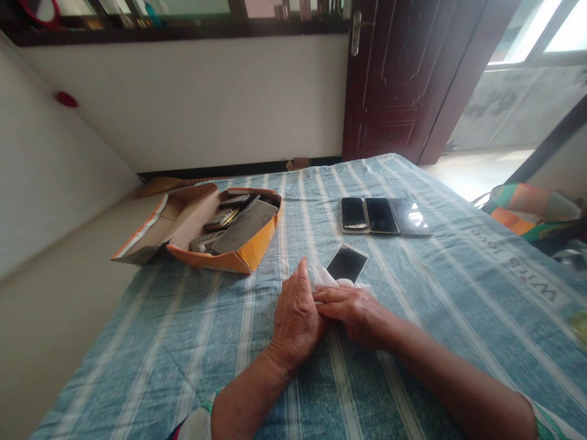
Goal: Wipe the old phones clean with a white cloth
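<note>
A smartphone (347, 264) with a pale frame and dark screen lies slanted just beyond my hands, its lower end hidden beneath them. My left hand (297, 315) is turned on its side around that hidden end, thumb edge up; most of its fingers are out of sight. A thin white tissue (324, 277) is bunched over the phone's near part. My right hand (352, 310) presses this tissue with its fingers together, the fingertips reaching my left palm.
An opened orange cardboard box (257, 249) at left holds several old phones. At right, a black-screened phone (354, 214), another dark phone (382, 216) and a grey glossy tablet-like slab (409, 217) lie side by side on the striped blue cloth (202, 342). A dark red door (398, 79) stands behind.
</note>
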`<state>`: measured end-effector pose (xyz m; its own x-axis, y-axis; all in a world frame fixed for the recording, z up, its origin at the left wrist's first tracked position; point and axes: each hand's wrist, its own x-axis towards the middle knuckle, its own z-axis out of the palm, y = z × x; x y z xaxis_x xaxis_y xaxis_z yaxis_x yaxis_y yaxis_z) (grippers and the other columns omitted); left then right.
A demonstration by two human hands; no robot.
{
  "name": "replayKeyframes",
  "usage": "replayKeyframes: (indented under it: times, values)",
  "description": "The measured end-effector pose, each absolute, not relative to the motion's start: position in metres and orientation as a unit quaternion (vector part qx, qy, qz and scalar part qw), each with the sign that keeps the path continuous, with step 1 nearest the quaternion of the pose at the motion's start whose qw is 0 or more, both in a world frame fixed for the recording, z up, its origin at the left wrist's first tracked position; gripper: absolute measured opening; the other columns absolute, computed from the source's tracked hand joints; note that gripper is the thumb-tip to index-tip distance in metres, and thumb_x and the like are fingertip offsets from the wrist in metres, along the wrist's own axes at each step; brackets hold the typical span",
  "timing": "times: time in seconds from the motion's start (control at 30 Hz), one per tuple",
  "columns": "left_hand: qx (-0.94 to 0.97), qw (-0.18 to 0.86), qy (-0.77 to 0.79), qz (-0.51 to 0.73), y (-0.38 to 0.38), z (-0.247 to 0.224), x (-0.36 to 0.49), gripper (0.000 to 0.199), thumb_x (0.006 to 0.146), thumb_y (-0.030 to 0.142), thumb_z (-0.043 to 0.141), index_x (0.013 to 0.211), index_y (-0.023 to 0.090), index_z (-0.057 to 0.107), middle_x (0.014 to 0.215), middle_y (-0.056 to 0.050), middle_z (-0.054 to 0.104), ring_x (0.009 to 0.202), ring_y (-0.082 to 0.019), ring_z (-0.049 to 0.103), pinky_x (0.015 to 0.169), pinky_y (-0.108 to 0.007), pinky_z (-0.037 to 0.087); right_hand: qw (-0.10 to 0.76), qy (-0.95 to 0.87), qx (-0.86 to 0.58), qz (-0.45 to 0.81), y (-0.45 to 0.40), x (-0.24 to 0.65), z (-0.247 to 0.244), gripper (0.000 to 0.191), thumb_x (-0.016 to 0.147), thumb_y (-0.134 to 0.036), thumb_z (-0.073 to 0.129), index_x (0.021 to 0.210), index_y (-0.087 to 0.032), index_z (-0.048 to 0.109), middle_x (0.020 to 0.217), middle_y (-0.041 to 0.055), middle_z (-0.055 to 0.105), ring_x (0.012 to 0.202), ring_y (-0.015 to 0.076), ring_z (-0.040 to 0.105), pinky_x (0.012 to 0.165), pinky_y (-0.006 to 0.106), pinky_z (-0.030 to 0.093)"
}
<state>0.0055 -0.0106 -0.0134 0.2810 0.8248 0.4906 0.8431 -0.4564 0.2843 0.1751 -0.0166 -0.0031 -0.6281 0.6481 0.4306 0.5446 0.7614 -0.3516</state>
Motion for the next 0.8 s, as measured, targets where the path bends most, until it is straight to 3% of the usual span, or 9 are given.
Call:
replayKeyframes:
  times: [0.13,0.23,0.5,0.8]
  values:
    - [-0.798,-0.008,-0.533,-0.282,-0.013,-0.011,0.008,0.105,0.065,0.040,0.075,0.145,0.012,0.013,0.118,-0.017,0.056,0.103,-0.032,0.057,0.088,-0.048,0.050,0.249,-0.895,-0.364,0.066,-0.009,0.183,-0.013,0.039,0.090,-0.008,0.041,0.123,-0.019,0.060,0.131,0.0093,0.059,0.127,0.0208,0.049,0.101,0.039,0.042]
    - [-0.795,-0.021,-0.543,-0.271,-0.014,-0.007,0.010,0.112,0.058,0.043,0.081,0.144,0.012,0.016,0.119,-0.017,0.056,0.104,-0.034,0.057,0.089,-0.049,0.050,0.231,-0.870,-0.435,0.020,-0.003,0.190,-0.015,0.042,0.088,-0.004,0.039,0.122,-0.017,0.061,0.133,0.0098,0.058,0.128,0.0221,0.048,0.103,0.039,0.041]
    - [-0.793,-0.043,-0.551,-0.258,-0.016,-0.001,0.010,0.109,0.057,0.042,0.083,0.143,0.014,0.021,0.118,-0.014,0.058,0.105,-0.033,0.056,0.091,-0.049,0.047,0.190,-0.769,-0.609,-0.032,0.007,0.207,-0.013,0.044,0.087,-0.001,0.038,0.120,-0.015,0.063,0.134,0.0084,0.057,0.126,0.0233,0.050,0.103,0.034,0.041]
    - [-0.803,-0.017,-0.539,-0.254,-0.013,-0.004,0.009,0.106,0.056,0.043,0.083,0.140,0.012,0.025,0.114,-0.015,0.059,0.103,-0.034,0.058,0.090,-0.049,0.048,0.113,-0.780,-0.611,-0.073,-0.026,0.183,-0.004,0.036,0.088,-0.003,0.042,0.117,-0.008,0.064,0.124,0.0179,0.062,0.115,0.0291,0.058,0.090,0.038,0.050]
